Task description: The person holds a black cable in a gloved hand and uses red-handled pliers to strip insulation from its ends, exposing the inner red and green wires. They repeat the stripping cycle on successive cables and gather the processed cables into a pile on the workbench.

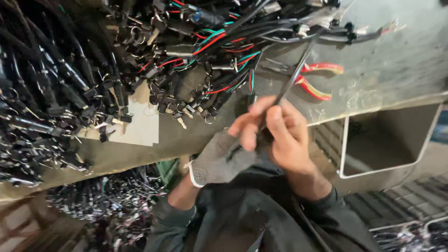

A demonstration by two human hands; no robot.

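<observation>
My left hand [219, 156], in a grey fingerless glove, and my bare right hand [288, 137] are pressed together in front of the table edge. Both pinch the near end of a thin black cable [295, 74]. The cable runs up and to the right onto the table, towards a bundle of black, red and green wires [233, 44]. My right thumb and fingers close over the cable just above the left fingertips. Dark sleeves cover both forearms.
A grey worktable [401, 60] holds red-handled pliers [319, 80], a heap of black wire harnesses with small keys [56, 84] and a white sheet [140, 123]. Below the table edge are a metal frame opening [389, 140] and a pile of small dark parts [107, 198].
</observation>
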